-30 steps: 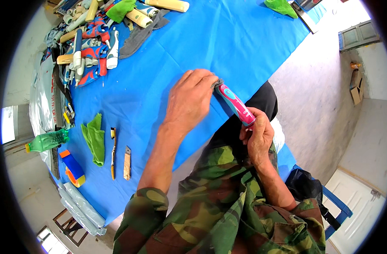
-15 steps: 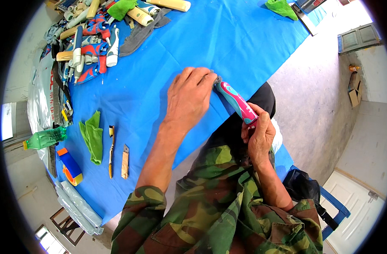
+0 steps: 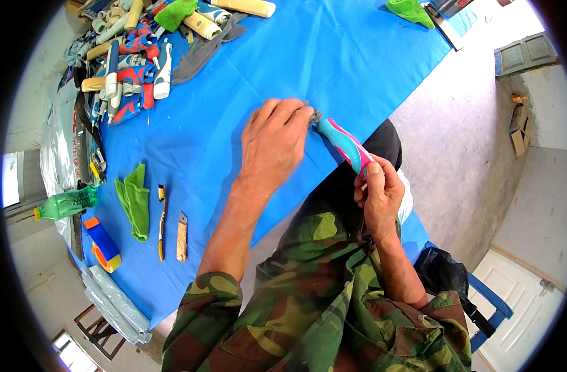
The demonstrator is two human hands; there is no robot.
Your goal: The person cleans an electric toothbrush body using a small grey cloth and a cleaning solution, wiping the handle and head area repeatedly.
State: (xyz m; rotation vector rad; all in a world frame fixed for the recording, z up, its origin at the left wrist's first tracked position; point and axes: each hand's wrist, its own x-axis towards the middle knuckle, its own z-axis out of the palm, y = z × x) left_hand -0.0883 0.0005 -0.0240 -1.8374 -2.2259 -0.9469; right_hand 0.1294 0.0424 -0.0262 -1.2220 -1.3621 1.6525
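Note:
My right hand (image 3: 381, 192) is closed round the lower end of a pink and turquoise electric toothbrush handle (image 3: 345, 144). The handle slants up and left, its ribbed turquoise side showing. At its far end a tuft of grey wad (image 3: 315, 116) sticks out from my left hand (image 3: 276, 137), whose fingers are bent and pinched on it; whether it is cloth or wire wool I cannot make out. Both hands are over the near edge of the blue-covered table (image 3: 265, 68). The left fingertips are partly hidden behind the knuckles.
A heap of toothbrush handles (image 3: 134, 73) lies far left, with a grey cloth (image 3: 193, 59) beside it. Nearer are a green cloth (image 3: 133, 201), a small brush (image 3: 162, 217), a wooden-handled knife (image 3: 182, 239), a tape roll (image 3: 110, 260) and a green bottle (image 3: 66, 203).
The toothbrush handle has turned about its length: its ribbed turquoise side now shows instead of the pink front. My right fingers have shifted on it; the left hand has hardly moved.

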